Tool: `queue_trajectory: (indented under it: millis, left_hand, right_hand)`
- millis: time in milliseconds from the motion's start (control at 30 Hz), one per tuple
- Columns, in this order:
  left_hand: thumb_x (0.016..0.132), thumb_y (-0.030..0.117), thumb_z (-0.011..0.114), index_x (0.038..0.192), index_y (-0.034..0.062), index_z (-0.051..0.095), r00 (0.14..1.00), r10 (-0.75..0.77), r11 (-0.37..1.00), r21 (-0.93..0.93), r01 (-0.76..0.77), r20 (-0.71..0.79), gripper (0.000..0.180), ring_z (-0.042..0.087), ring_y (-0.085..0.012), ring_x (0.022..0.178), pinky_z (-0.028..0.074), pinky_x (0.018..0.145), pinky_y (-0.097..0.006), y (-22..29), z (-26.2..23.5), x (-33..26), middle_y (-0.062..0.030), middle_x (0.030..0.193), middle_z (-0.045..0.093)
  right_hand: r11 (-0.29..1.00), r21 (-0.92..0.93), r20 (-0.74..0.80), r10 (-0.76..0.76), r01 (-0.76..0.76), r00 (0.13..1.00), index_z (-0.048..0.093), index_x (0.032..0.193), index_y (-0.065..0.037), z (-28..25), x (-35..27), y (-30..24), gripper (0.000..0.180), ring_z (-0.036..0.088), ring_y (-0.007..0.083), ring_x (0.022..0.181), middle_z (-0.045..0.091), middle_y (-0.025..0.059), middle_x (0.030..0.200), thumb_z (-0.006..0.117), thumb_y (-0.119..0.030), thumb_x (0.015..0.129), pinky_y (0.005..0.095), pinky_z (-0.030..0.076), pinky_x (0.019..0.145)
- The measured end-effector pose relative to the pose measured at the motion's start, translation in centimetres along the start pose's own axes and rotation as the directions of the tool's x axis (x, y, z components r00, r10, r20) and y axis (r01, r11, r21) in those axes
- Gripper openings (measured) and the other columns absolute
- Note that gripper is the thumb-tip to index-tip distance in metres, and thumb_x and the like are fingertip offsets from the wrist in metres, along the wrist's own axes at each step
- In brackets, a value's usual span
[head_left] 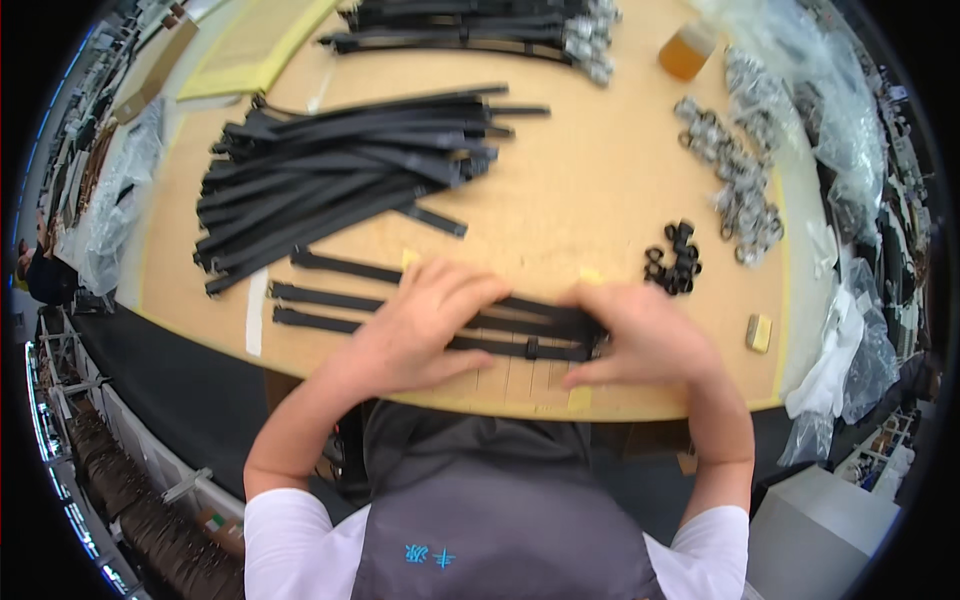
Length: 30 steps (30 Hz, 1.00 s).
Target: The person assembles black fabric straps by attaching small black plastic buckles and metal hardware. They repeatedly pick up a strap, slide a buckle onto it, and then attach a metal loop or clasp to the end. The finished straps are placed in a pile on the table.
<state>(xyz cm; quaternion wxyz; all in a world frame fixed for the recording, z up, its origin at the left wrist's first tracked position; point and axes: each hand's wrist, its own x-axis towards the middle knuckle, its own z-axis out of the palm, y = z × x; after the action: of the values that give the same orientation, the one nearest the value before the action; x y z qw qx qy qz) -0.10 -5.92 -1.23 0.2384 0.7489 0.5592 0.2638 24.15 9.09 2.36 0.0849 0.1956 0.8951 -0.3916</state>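
Three black straps (pixel 517 325) lie side by side on the table in front of me. A small black slider (pixel 533 347) shows on the nearest one. My left hand (pixel 425 325) rests across their middle, fingers stretched out and thumb apart. At their right ends is my right hand (pixel 645 335), thumb and fingers spread either side and touching the ends, which it partly hides. Beyond my left hand lies a large pile of black straps (pixel 340 165). Small black rings or loops (pixel 675 260) sit in a heap just past my right hand.
Metal and clear-looking fittings (pixel 735 165) are strewn at the right. A bundle of straps with metal ends (pixel 465 30) lies at the far side, near a cup of amber stuff (pixel 685 52). A small yellowish block (pixel 759 333) and plastic bags (pixel 850 150) are along the right edge.
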Motion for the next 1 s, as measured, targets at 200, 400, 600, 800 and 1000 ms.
queue_trajectory:
  millis: [200,400,600,800,1000]
  left_hand:
    - [0.08,0.025,0.08,0.128,0.0002,0.058,0.99,0.137,0.976,0.175,-0.131,-0.025,0.059,0.058,-0.0315,0.107,0.046,0.094,-0.042,1.2,-0.4,-1.4,-0.0136,0.117,0.063]
    - [0.07,0.016,0.08,0.129,0.0015,0.057,0.999,0.044,0.932,0.36,-0.042,0.001,0.065,0.062,-0.0259,0.093,0.048,0.079,-0.037,0.7,-3.6,-2.8,-0.0083,0.097,0.064]
    - [0.06,0.001,0.077,0.101,0.0062,0.066,0.983,0.011,0.842,0.532,0.091,-0.185,0.042,0.065,-0.0295,0.083,0.049,0.074,-0.039,-2.8,-12.0,-2.5,-0.0088,0.083,0.065]
    - [0.07,0.003,0.078,0.106,0.0077,0.063,0.938,0.196,0.715,0.696,0.064,-0.287,0.039,0.063,-0.0308,0.091,0.047,0.082,-0.042,-11.9,-22.0,9.8,-0.0065,0.091,0.066]
    - [0.085,0.026,0.078,0.137,0.0121,0.052,0.929,-0.012,0.763,0.597,0.248,-0.37,0.06,0.045,-0.03,0.135,0.027,0.114,-0.047,-17.9,-19.4,15.4,-0.0115,0.148,0.046]
  right_hand:
    - [0.978,-0.208,0.198,0.055,-0.013,0.979,0.062,0.098,0.0,-0.2,0.4,-3.1,0.03,0.066,0.0387,0.087,0.066,0.0177,0.088,0.069,-0.024,0.08,0.047,0.052,0.077]
    - [0.987,0.076,0.063,-0.147,0.142,0.987,0.06,0.105,-0.001,-2.8,-0.3,-2.7,0.033,0.065,0.0362,0.09,0.061,0.0187,0.085,0.067,-0.024,0.083,0.0453,0.051,0.075]
    - [0.998,-0.052,0.005,-0.024,0.024,1.0,0.058,0.111,-0.004,-9.0,1.6,-3.1,0.03,0.065,0.0358,0.076,0.064,0.0196,0.08,0.063,-0.022,0.087,0.0444,0.049,0.068]
    - [0.934,-0.349,-0.436,-0.239,0.082,0.868,0.058,0.11,-0.008,-16.4,11.8,-0.1,0.028,0.068,0.0312,0.076,0.067,0.015,0.082,0.069,-0.021,0.087,0.0413,0.052,0.067]
    - [0.767,-0.571,-0.591,-0.137,-0.293,0.795,0.054,0.129,-0.008,-17.8,22.4,9.5,0.048,0.052,0.0299,0.124,0.061,0.0119,0.124,0.068,-0.034,0.091,0.0441,0.04,0.104]
